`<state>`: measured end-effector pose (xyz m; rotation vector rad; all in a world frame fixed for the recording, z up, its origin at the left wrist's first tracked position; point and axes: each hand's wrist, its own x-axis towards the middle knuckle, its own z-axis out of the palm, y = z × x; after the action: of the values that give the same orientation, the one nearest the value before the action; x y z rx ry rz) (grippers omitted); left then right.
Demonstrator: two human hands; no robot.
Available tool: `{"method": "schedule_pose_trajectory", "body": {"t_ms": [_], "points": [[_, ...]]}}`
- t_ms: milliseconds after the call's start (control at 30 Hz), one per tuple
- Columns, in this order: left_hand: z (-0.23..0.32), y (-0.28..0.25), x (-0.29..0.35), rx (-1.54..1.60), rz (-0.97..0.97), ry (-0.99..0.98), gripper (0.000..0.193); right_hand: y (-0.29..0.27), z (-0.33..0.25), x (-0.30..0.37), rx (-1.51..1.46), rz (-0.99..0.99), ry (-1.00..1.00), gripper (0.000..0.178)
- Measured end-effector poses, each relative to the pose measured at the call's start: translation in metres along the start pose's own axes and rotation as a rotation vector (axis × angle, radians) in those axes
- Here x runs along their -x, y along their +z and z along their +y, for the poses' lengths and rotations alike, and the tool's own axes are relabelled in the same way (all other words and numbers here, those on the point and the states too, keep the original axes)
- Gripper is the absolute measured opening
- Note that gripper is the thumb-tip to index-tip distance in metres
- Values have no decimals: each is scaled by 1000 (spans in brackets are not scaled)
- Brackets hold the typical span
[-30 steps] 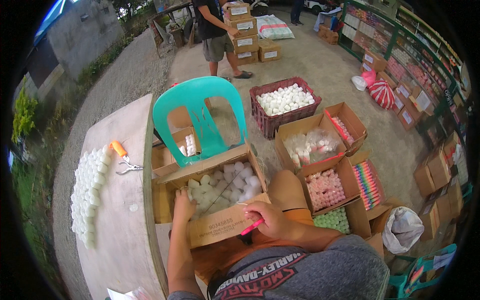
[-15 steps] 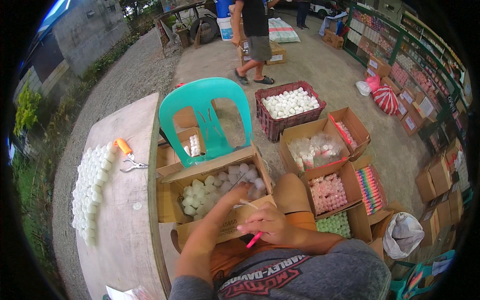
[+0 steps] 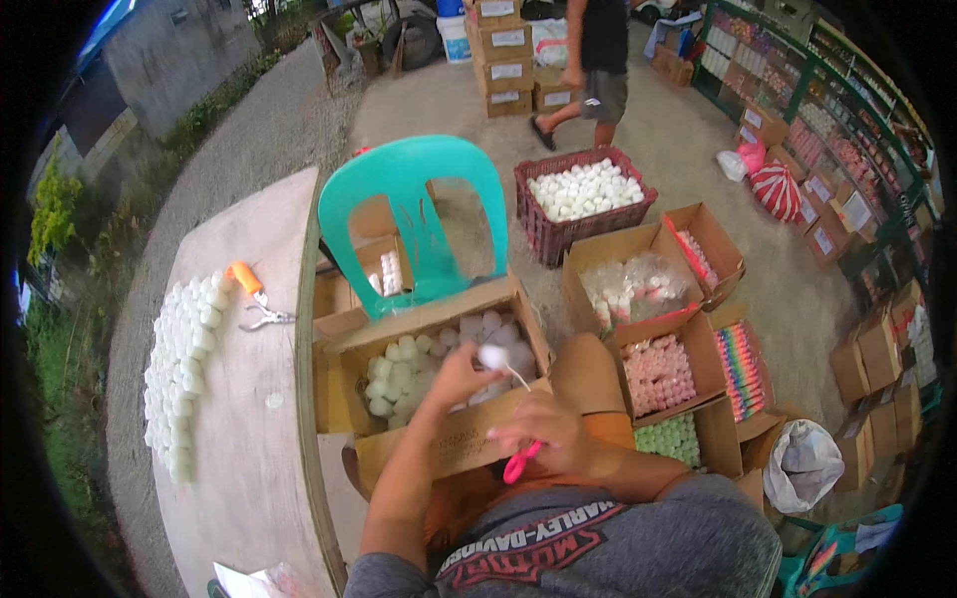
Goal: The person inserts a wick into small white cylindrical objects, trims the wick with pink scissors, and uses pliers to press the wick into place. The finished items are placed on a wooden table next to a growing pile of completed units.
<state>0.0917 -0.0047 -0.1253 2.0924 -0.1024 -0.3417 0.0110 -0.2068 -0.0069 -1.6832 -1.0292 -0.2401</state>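
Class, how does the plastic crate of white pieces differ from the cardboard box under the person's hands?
The plastic crate is maroon; the cardboard box is brown. The box has a flap folded outward; the crate shows no flaps. Both are open-topped and hold white pieces.

Pale table (image 3: 249,419), clustered white pieces (image 3: 184,369), orange-handled pliers (image 3: 260,298), paper (image 3: 239,581)

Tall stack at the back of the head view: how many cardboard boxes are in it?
4, one above another: top box, second box, third box, bottom box. The picture cuts off the top, so any above would be hidden.
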Motion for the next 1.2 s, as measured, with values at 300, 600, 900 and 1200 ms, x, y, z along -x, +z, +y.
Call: {"method": "schedule_pose_trajectory", "body": {"t_ms": [300, 600, 900, 1200], "points": [[48, -28, 76, 1176, 227, 70, 37, 3, 2, -7, 61, -90, 289, 48], [64, -18, 111, 1457, 137, 4, 45, 16, 17, -13, 206, 168, 138, 34], [72, 3, 118, 1684, 103, -92, 36, 28, 14, -15, 245, 199, 118, 41], [65, 10, 119, 1627, 110, -53, 29, 29, 15, -5, 243, 231, 145, 41]]}}
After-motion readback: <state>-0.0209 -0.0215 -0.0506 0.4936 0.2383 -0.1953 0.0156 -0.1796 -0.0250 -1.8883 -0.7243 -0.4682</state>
